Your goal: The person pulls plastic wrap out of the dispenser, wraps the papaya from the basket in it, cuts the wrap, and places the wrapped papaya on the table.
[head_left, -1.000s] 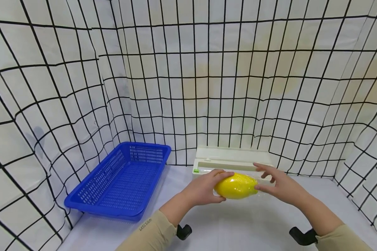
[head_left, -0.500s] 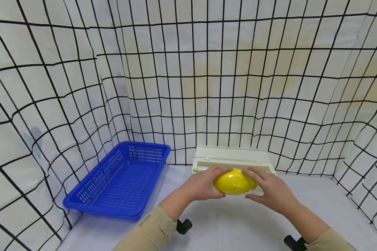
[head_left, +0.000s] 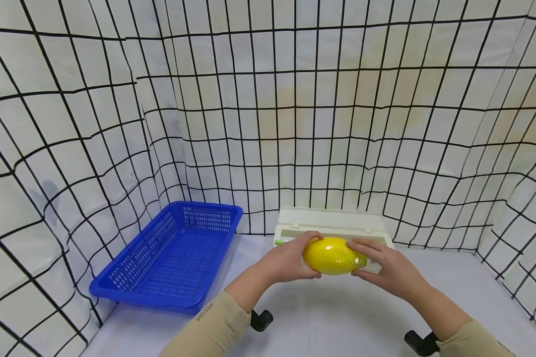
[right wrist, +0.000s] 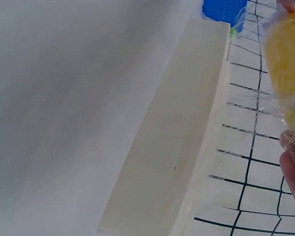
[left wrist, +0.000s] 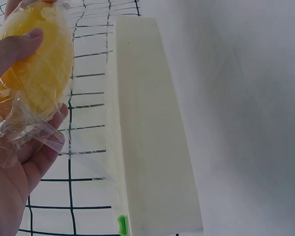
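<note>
A yellow lemon-shaped fruit [head_left: 334,255] wrapped in clear film is held above the white table between both hands. My left hand [head_left: 290,259] grips its left end, thumb on top. My right hand [head_left: 386,267] holds its right end with curled fingers. In the left wrist view the wrapped fruit [left wrist: 37,69] lies in my palm, loose film [left wrist: 34,135] bunched below it. The right wrist view shows the fruit [right wrist: 287,64] at the right edge with film around it. A cream cling-film dispenser [head_left: 330,225] sits just behind the fruit.
A blue plastic basket [head_left: 174,255] stands on the table's left side. Grid-patterned cloth walls [head_left: 268,109] close in the back and both sides. The dispenser [left wrist: 152,137] has a small green tab [left wrist: 122,223] at one end.
My right hand closed in from open fingers onto the fruit's right end. The fruit rose slightly and the film is drawn tighter around it.
</note>
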`<action>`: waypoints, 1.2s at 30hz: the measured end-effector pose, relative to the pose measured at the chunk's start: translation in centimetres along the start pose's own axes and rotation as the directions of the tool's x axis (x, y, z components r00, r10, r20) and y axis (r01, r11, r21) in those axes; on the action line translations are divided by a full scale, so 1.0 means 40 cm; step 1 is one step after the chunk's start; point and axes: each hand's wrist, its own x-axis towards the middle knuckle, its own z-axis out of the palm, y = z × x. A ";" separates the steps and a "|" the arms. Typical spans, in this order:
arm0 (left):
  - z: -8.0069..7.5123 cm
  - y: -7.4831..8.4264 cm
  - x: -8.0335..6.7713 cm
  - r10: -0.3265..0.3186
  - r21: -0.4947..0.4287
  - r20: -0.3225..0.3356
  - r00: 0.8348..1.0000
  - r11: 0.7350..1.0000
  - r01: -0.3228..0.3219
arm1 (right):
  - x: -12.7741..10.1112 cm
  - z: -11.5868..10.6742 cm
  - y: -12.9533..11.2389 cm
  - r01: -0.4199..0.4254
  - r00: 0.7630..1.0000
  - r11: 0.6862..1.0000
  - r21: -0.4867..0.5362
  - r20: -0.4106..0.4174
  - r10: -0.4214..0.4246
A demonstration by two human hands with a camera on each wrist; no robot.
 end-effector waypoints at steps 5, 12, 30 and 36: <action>0.010 -0.008 -0.007 -0.019 -0.020 0.005 1.000 1.000 0.019 | -0.005 0.005 -0.005 -0.099 0.994 0.994 0.054 0.048 0.096; 0.025 -0.020 -0.007 0.005 -0.063 0.011 1.000 0.998 -0.004 | -0.011 0.015 0.001 -0.182 0.979 0.978 0.098 0.113 0.171; -0.059 0.011 0.060 -0.049 -0.259 -0.146 0.988 0.966 0.010 | 0.075 -0.060 0.027 -0.292 0.956 0.935 0.203 0.081 0.281; -0.091 0.024 0.078 -0.030 -0.272 -0.176 0.984 0.962 -0.020 | 0.104 -0.091 0.021 -0.314 0.949 0.926 0.210 0.063 0.308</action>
